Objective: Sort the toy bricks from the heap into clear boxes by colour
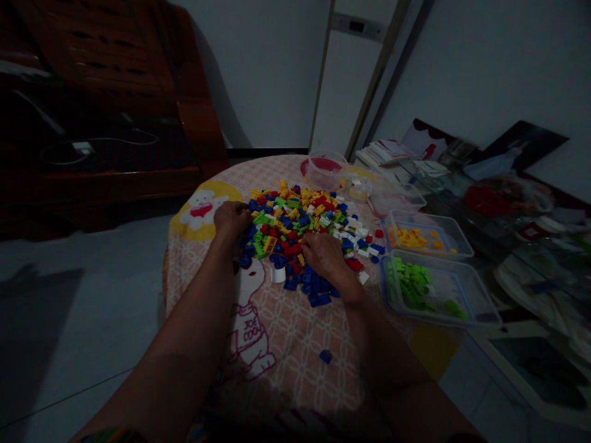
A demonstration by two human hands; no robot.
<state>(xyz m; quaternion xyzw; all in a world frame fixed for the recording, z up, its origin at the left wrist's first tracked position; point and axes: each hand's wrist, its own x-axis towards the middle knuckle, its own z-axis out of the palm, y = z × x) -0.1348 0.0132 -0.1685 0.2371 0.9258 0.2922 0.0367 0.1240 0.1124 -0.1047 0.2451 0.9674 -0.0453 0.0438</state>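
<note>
A wide heap of toy building bricks (295,212) in red, yellow, blue, green and white covers the middle of a round table. At the heap's left edge is my left hand (231,219), fingers curled inward among the bricks; what they grip, if anything, is hidden. My right hand (322,252) reaches into the front of the heap with its fingers bent closed, and I cannot see what lies under them. Just below it sits a cluster of blue bricks (318,288). One lone blue brick (325,356) lies nearer to me on the cloth.
To the right stand a clear box (462,243) with yellow bricks and another clear box (480,301) with green ones. A round clear tub (327,171) is at the back. The patterned tablecloth (295,369) covers the table. A wooden bench (198,129) stands behind left.
</note>
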